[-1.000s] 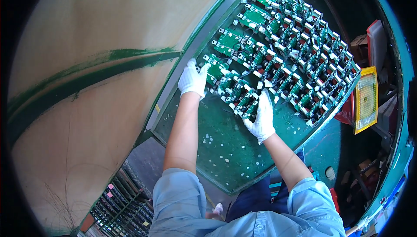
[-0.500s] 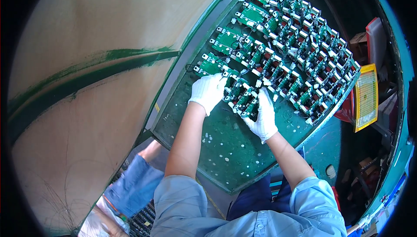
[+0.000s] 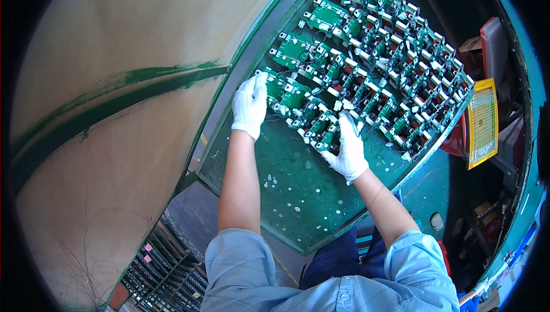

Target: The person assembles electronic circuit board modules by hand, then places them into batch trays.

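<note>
Several green circuit boards (image 3: 295, 51) with white connectors, dark parts and thin wires stand in slanting rows on a green tabletop (image 3: 286, 186). My left hand (image 3: 250, 105), in a white glove, is at the left end of the nearest row. Its fingers are pressed together against the edge of the end circuit board (image 3: 277, 85), and the fingertips are partly hidden. My right hand (image 3: 349, 153), gloved too, grips the near right end of that row. Its thumb is on the near side and its fingers reach along the boards' right side.
A tan panel with a green stripe (image 3: 132, 77) rises along the left. Beyond the right edge of the table are a yellow mesh-faced panel (image 3: 482, 123) and cardboard boxes (image 3: 471, 51). A rack of dark parts (image 3: 166, 266) stands low at the left.
My left hand has moved left and slightly away from me, to the row's outer end. My right hand has hardly moved. Another person's arm at the lower left has gone from view.
</note>
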A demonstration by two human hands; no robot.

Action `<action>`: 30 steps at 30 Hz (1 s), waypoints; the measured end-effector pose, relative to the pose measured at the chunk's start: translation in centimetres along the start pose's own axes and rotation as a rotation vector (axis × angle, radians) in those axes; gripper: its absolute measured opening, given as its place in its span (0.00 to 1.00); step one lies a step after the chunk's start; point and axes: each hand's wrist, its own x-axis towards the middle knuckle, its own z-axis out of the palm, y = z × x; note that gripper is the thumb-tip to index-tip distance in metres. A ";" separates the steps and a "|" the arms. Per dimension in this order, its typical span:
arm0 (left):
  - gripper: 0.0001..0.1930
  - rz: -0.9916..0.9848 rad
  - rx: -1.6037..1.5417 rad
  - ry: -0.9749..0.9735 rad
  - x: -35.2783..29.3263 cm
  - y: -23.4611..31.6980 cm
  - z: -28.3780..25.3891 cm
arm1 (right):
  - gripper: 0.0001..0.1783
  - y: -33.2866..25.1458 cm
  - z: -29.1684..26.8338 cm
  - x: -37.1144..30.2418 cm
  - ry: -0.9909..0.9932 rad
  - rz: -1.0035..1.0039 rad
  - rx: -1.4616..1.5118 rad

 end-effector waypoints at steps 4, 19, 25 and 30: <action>0.19 -0.037 0.296 0.031 1.3 1.3 0.2 | 0.54 0.6 0.0 -0.3 0.009 -0.039 -0.025; 0.17 0.078 0.003 0.169 0.5 -1.5 2.3 | 0.55 1.0 1.0 -0.6 0.010 0.018 0.007; 0.19 0.263 0.150 -0.075 1.3 -2.1 1.3 | 0.52 1.1 1.5 0.0 0.079 -0.069 0.005; 0.13 0.129 0.099 0.223 -1.1 -0.2 1.6 | 0.52 0.0 0.8 -0.1 0.046 0.081 0.024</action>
